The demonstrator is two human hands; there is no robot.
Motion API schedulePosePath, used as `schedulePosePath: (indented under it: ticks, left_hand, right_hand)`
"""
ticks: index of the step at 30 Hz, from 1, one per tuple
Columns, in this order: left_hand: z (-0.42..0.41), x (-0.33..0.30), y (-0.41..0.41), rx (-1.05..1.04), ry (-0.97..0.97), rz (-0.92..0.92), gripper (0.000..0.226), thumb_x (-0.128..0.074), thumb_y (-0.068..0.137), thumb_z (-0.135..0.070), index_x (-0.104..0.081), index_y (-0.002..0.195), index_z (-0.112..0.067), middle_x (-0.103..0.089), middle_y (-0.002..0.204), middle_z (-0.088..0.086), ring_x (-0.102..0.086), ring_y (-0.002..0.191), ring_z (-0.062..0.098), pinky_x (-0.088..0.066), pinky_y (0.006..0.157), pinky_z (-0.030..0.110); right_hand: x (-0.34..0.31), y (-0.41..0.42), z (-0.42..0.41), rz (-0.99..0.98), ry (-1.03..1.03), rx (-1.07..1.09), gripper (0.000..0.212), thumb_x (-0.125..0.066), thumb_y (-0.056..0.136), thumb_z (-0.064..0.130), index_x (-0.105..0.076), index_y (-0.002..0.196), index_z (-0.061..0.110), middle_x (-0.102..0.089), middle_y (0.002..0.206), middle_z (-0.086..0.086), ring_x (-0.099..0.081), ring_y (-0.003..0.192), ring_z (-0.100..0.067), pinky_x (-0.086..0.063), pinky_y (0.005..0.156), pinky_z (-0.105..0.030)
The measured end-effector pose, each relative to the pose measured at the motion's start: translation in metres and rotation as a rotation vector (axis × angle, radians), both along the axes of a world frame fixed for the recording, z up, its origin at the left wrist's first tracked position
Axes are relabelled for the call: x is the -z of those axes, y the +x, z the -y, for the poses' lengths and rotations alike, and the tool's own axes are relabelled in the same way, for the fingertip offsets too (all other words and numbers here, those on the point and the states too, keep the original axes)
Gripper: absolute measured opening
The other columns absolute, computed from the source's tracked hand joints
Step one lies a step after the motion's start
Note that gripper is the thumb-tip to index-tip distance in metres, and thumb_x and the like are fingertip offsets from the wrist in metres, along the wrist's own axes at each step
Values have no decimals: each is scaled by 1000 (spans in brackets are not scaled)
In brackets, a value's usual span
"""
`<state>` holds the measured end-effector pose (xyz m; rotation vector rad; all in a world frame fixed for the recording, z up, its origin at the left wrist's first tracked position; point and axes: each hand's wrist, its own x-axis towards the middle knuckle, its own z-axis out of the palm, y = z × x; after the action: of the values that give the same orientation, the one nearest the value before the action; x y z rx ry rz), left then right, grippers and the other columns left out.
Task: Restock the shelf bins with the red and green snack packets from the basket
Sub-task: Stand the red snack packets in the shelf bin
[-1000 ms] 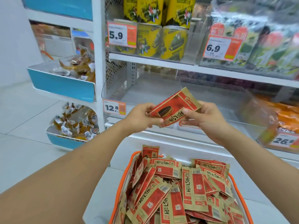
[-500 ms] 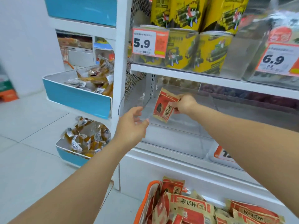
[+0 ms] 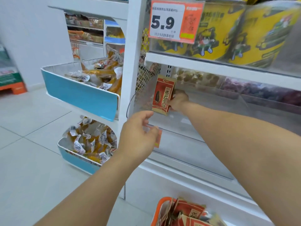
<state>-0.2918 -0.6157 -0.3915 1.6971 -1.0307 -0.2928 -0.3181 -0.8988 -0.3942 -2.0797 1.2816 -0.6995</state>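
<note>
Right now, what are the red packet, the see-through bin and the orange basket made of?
The packet looks like matte brown paper printed red, maybe lined with film; its edges are tan. The bin looks like clear hard plastic: you can see the shelf through it, with pale glare. The basket is probably moulded plastic, smooth and glossy at the rim.

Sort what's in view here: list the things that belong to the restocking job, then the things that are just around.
Part of the job:
red packet, upright in the right hand
clear bin it goes into
orange basket with more packets
left hand at the bin's front

Just around:
yellow tubs
5.9 price tag
blue side bins of wrapped snacks
</note>
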Motion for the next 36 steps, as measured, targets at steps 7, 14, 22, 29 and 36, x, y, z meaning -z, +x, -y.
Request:
schedulePosePath:
  ticks: [7,14,22,29,36]
  left_hand:
    - [5,1,-16,75,26,70,45,-66,90,-19,-57,133,-26,-50,135,-14,-46,78,-27,-34,77,6]
    - [5,5,-15,94,17,99,44,-67,89,-18,-57,132,-23,-47,135,-12,-50,120,8,-37,99,18]
    - [3,5,-10,120,-2,65,43,-61,93,-13,-56,135,-22,-47,134,-15,-51,114,5,-47,103,29]
    - [1,5,-11,137,-9,44,42,-61,92,-14,-56,133,-22,-43,126,-19,-61,109,21,-51,98,39]
    - [1,7,-12,139,21,64,47,-61,94,-15,-52,139,-22,-39,144,-18,-43,125,2,-43,108,32]
  right_hand:
    - [12,7,4,241,138,135,32,-85,74,12,-55,70,22,-73,105,-11,-70,98,-28,-58,91,-43]
    - [11,10,8,316,327,87,18,-83,78,5,-67,80,11,-75,99,-11,-73,89,-25,-61,84,-42]
    - [4,16,13,156,104,193,17,-80,84,21,-66,91,15,-72,101,-4,-69,91,-21,-57,86,-32]
    - [6,12,13,214,88,276,21,-83,80,26,-71,87,10,-76,100,-10,-74,88,-27,-61,83,-41]
    - [-3,4,0,80,30,295,38,-78,86,33,-69,110,5,-72,112,-11,-70,100,-25,-55,88,-31]
